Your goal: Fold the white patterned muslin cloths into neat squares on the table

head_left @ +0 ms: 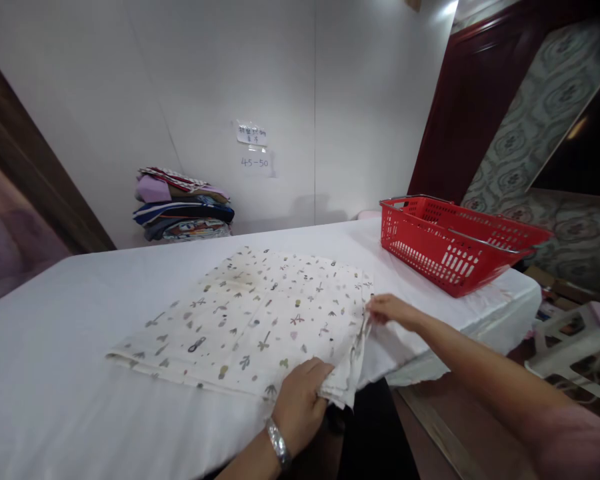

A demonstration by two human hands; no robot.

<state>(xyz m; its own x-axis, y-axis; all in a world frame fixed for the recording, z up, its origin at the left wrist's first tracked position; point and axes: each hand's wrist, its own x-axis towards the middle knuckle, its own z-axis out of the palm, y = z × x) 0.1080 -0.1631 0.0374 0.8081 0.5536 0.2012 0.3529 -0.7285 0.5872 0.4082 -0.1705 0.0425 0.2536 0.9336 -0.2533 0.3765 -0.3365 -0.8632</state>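
A folded white cloth [280, 313] printed with small plants and leaves lies spread over the white-covered table [80, 347]. My left hand [303, 397], with a silver bracelet on the wrist, grips the cloth's near edge by its right corner, fingers closed round the layers. Farther back along the right edge, my right hand [387, 310] pinches the fabric between thumb and fingers. Between the two hands that edge is bunched and hangs a little at the table's border.
A red plastic basket [460, 247] with metal handles stands at the table's right end. Against the wall rests a stack of folded fabrics [185, 207]. A paper label [255, 162] is taped above. White stools [580, 347] stand right of the table.
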